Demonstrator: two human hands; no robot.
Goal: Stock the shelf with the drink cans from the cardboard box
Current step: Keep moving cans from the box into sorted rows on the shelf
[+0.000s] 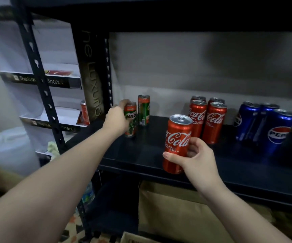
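My left hand (117,120) is wrapped around a green Milo can (131,120) standing at the left end of the dark shelf (141,155); a second Milo can (143,110) stands just behind it. In my right hand (197,157) I hold a red Coca-Cola can (176,142) upright above the shelf's front edge. Several Coca-Cola cans (207,118) stand grouped mid-shelf. Blue Pepsi cans (271,123) are clustered at the right. A corner of the cardboard box (133,238) shows at the bottom edge.
A black upright post (40,81) frames the shelf on the left. Beyond it is a white display rack (54,79) holding one red can (84,112). A brown box (185,213) sits under the shelf. The shelf board above (159,16) hangs low overhead.
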